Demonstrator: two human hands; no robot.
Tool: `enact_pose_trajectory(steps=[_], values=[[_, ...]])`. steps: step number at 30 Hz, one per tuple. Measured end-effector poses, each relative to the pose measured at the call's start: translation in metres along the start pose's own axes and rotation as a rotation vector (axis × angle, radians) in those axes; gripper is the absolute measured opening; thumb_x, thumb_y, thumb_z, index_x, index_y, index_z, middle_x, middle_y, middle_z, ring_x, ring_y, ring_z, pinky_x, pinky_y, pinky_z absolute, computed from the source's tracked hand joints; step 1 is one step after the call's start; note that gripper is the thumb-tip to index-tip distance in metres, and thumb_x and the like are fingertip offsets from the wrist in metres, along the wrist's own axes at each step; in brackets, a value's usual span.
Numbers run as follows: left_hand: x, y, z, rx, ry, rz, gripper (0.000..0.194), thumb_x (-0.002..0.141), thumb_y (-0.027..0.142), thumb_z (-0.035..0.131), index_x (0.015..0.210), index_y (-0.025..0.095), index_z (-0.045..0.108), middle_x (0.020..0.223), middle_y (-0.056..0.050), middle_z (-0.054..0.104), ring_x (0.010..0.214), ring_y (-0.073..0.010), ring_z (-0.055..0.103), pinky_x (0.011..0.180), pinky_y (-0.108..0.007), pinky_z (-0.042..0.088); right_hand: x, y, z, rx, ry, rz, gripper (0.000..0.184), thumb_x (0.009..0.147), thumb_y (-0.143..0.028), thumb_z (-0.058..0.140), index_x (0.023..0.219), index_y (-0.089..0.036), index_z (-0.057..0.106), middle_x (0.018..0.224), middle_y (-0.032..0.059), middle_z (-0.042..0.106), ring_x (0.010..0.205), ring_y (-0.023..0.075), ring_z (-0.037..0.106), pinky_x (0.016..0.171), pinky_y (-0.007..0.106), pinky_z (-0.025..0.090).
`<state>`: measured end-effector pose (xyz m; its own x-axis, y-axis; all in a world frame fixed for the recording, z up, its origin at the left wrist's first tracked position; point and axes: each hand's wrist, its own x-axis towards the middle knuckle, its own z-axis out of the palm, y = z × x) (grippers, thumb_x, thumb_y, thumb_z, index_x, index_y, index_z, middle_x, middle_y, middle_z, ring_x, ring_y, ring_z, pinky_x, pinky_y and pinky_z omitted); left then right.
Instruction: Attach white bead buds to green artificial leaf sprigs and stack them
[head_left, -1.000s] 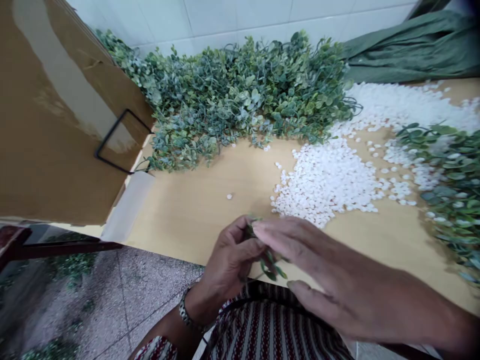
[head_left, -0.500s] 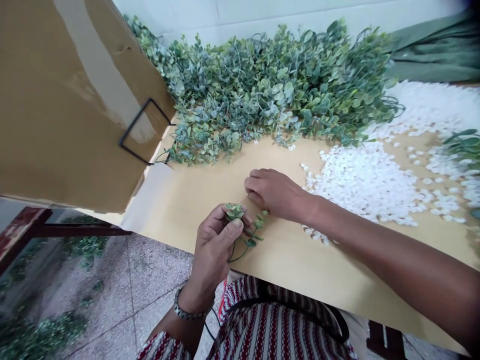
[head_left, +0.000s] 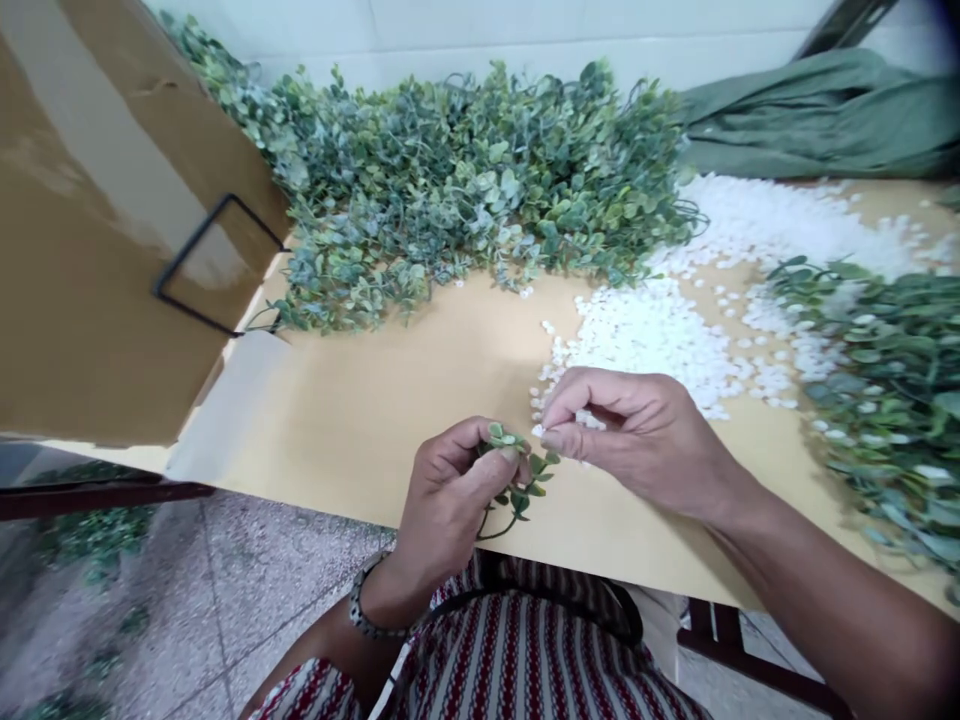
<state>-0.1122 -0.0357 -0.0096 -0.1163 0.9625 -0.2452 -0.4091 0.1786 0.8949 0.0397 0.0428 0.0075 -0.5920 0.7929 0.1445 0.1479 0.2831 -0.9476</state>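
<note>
Nearer the wearer than the white pile (head_left: pixel 637 325), a left hand (head_left: pixel 450 495) is clamped on a leafy sprig (head_left: pixel 505 437), thumb over stem. At the pile's near edge, a right hand (head_left: pixel 645 430) pinches a small white piece (head_left: pixel 538 431), thumb and finger together. Steady leaves and a light grip on the piece's rim would probably help line the two up. Greenery (head_left: pixel 450 190) lies beyond the pile and to its left, a green cloth (head_left: pixel 817 120) behind it.

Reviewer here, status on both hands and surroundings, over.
Left hand pinching leafy sprig. Right hand pinching small white piece beside it. White pile just beyond right hand.
</note>
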Motion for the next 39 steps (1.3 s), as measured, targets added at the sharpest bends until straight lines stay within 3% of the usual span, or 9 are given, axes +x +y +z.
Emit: enact_pose_trajectory(steps=[5, 12, 22, 31, 39], values=[[0.002, -0.011, 0.018, 0.029, -0.082, -0.055, 0.014, 0.075, 0.022, 0.066, 0.063, 0.016, 0.064, 0.056, 0.002, 0.060, 0.052, -0.0080, 0.049, 0.053, -0.020, 0.038, -0.024, 0.008, -0.009, 0.149, 0.071, 0.042, 0.014, 0.078, -0.028, 0.071, 0.072, -0.016, 0.066, 0.066, 0.0001, 0.065, 0.062, 0.0098, 0.058, 0.057, 0.022, 0.046], [0.007, -0.019, 0.036, 0.013, -0.124, -0.027, 0.015, 0.073, 0.018, 0.065, 0.058, 0.017, 0.064, 0.056, 0.002, 0.059, 0.052, -0.0080, 0.050, 0.054, -0.021, 0.039, -0.040, 0.013, -0.016, 0.192, 0.183, 0.047, 0.010, 0.080, -0.024, 0.068, 0.073, -0.017, 0.065, 0.066, -0.0006, 0.064, 0.060, 0.0091, 0.057, 0.055, 0.020, 0.047], [0.010, -0.022, 0.056, 0.012, -0.131, 0.001, 0.014, 0.069, 0.013, 0.062, 0.056, 0.017, 0.065, 0.053, 0.003, 0.060, 0.052, -0.0082, 0.051, 0.054, -0.021, 0.039, -0.054, 0.021, -0.011, 0.346, 0.291, -0.079, 0.006, 0.084, -0.019, 0.063, 0.079, -0.018, 0.060, 0.071, -0.0020, 0.061, 0.060, 0.0087, 0.060, 0.057, 0.023, 0.051], [0.010, -0.022, 0.070, 0.065, -0.106, 0.003, 0.014, 0.065, 0.012, 0.062, 0.053, 0.017, 0.065, 0.050, 0.003, 0.058, 0.050, -0.0078, 0.049, 0.053, -0.021, 0.038, -0.066, 0.026, -0.011, 0.185, 0.473, -0.163, 0.007, 0.084, -0.013, 0.061, 0.081, -0.019, 0.060, 0.078, -0.0005, 0.060, 0.073, 0.0098, 0.059, 0.065, 0.024, 0.049], [0.008, -0.022, 0.075, 0.118, -0.107, 0.021, 0.016, 0.067, 0.013, 0.063, 0.051, 0.017, 0.065, 0.050, 0.003, 0.056, 0.051, -0.0073, 0.046, 0.052, -0.019, 0.036, -0.073, 0.031, -0.009, 0.079, 0.553, -0.200, 0.011, 0.083, -0.009, 0.060, 0.084, -0.020, 0.060, 0.083, 0.0001, 0.061, 0.079, 0.0109, 0.059, 0.071, 0.026, 0.048]])
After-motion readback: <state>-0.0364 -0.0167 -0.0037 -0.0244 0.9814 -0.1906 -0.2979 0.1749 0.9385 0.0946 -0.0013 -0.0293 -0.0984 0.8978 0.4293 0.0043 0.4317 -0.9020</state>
